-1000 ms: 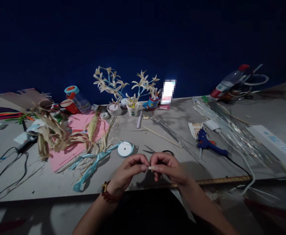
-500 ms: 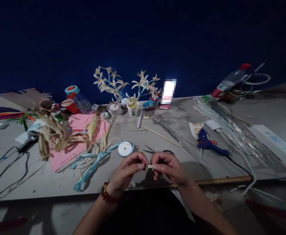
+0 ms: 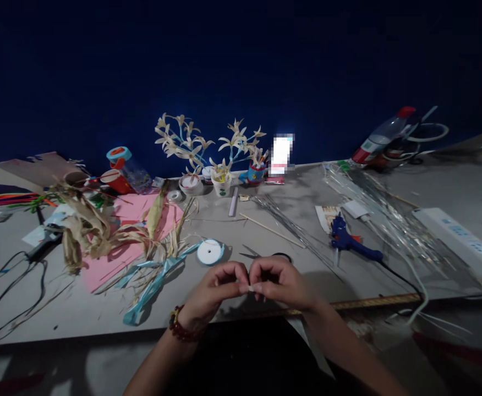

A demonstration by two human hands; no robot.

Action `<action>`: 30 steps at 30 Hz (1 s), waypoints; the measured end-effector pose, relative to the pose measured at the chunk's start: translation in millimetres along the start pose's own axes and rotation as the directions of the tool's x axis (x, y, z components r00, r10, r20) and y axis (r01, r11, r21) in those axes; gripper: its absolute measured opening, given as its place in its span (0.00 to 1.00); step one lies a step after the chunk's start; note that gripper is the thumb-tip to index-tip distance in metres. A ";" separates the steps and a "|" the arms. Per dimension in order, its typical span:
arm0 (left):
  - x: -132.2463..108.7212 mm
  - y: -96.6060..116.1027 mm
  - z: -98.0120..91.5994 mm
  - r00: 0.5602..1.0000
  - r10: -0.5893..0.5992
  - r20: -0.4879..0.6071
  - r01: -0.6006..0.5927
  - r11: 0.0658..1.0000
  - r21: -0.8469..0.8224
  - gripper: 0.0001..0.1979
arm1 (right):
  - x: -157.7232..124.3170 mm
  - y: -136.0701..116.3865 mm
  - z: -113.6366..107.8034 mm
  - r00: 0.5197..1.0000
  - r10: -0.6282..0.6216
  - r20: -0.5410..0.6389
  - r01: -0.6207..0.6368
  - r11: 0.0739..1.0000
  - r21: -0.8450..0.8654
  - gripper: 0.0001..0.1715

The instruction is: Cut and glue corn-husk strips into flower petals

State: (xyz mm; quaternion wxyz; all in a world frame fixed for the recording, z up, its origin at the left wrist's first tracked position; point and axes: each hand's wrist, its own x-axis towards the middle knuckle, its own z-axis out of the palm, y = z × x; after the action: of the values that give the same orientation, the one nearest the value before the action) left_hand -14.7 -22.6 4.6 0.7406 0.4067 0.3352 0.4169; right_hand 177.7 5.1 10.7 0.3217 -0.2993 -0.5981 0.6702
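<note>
Close to the table's front edge, my left hand [image 3: 222,285] and my right hand [image 3: 280,281] meet fingertip to fingertip. Both are closed in a pinch on a small pale strip [image 3: 250,289], which looks like corn husk. Only a sliver of it shows between the thumbs. Just beyond my right hand lie scissors [image 3: 249,252], their handles partly hidden by my fingers. A white ribbon spool [image 3: 209,252] lies beyond my left hand, with blue ribbon [image 3: 158,283] trailing left from it among dry strips.
Dried corn husks [image 3: 96,228] cover pink paper [image 3: 96,272] at left. Husk flowers [image 3: 185,140] stand in cups at the back. A blue glue gun [image 3: 354,243], thin wires [image 3: 284,217], a power strip [image 3: 458,234] and a bottle [image 3: 379,140] lie at right.
My fingertips have come closer together, and less of the pale strip shows between them. The surroundings have shifted slightly left in view.
</note>
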 end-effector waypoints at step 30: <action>-0.3 -9.8 0.4 0.996 0.081 -0.037 -0.088 0.963 -0.257 0.10 | -6.8 -1.2 9.9 0.997 0.041 -0.063 -0.028 0.979 0.200 0.10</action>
State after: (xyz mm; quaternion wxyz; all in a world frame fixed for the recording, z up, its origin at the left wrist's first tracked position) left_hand -11.2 -26.2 -3.8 0.7643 0.3153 0.2701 0.4935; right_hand 174.2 -6.2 13.1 0.3580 -0.2982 -0.5119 0.7217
